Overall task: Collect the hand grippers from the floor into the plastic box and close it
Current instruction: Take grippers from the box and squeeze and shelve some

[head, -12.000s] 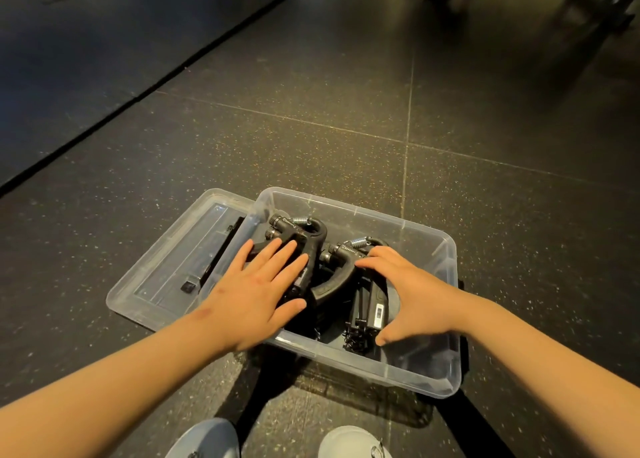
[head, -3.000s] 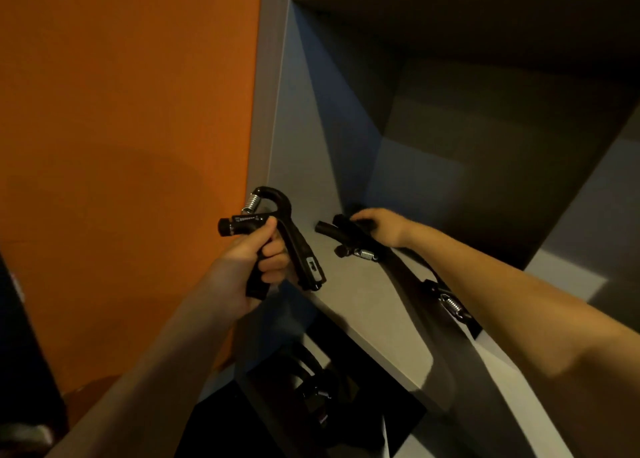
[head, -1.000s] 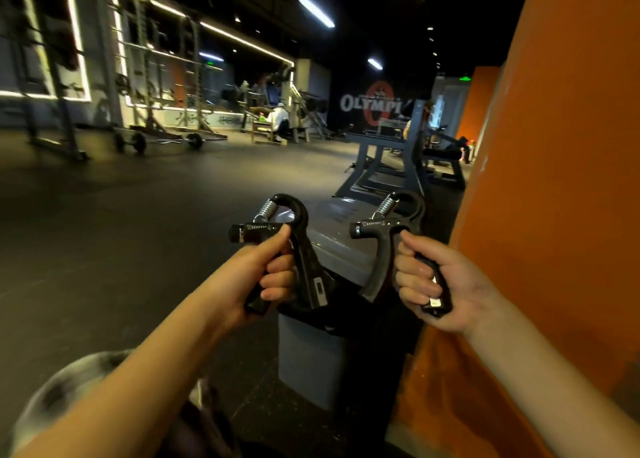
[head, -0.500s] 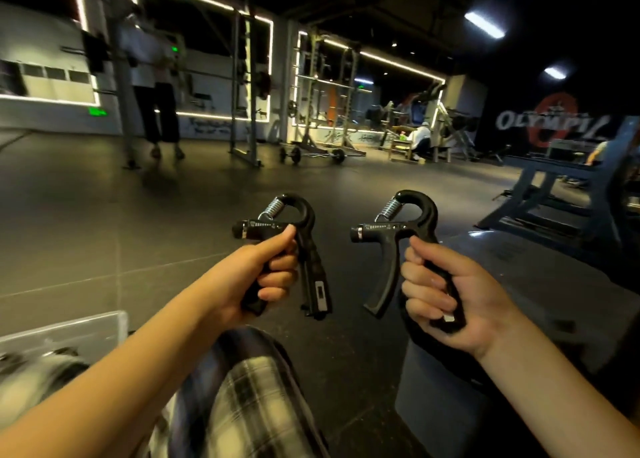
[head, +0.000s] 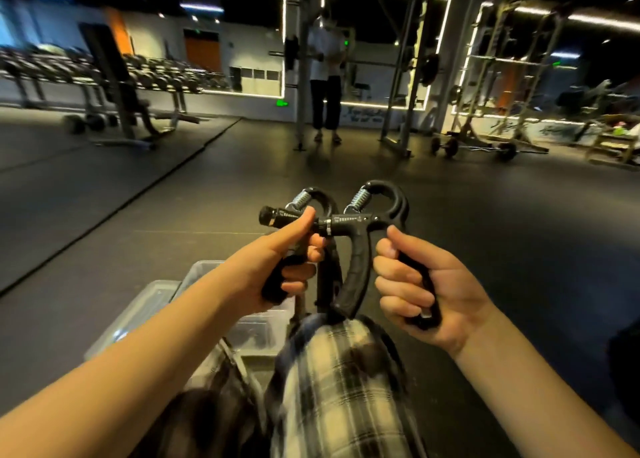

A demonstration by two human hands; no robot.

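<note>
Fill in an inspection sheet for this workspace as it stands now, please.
Surface: dark rubber gym floor.
Job's things: left black spring hand gripper and right black spring hand gripper, both held aloft; clear plastic box on the floor below, partly hidden by the left forearm.
Clutter: nothing seen.
Hands: left hand and right hand each grip one gripper's handle.
Cables: nothing seen.
Surroundings: dumbbell rack, steel squat rack, standing person, plaid-clad legs nearest camera.

Left hand and right hand each grip a hand gripper (black, springs up).
</note>
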